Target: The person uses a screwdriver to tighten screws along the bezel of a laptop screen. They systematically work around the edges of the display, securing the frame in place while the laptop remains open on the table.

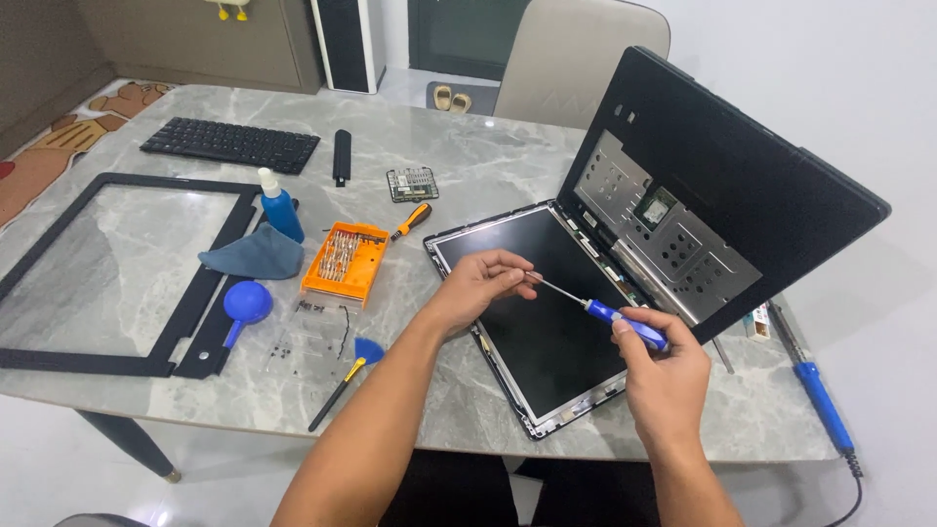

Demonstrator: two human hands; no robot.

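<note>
Right hand [656, 363] is curled around the blue handle of a slim precision screwdriver [595, 309], thumb on top, and the left hand [480, 283] pinches the thin metal shaft near its tip between thumb and fingertips. Both hands hover over the dark, bare flat screen panel [547, 322] lying face up on the grey marbled table [468, 166], the tool held nearly level above it. Behind the panel, the black laptop lid shell [771, 195] stands tilted up, its inner side showing silver metal plates. Just left of the panel sits an orange tray of screwdriver bits [344, 260], with an orange-and-black driver handle [412, 221] near its upper corner. Further left: a grey-blue cloth [256, 256], a blue bottle with a white cap [279, 207] standing upright beside it, and a round blue air blower [246, 303]. A black screen bezel frame [59, 361] lies flat at the far left, a black keyboard [230, 144] beyond it. A small green circuit board [412, 183] rests mid-table. At the right edge lies a blue-handled soldering iron [815, 385].
</note>
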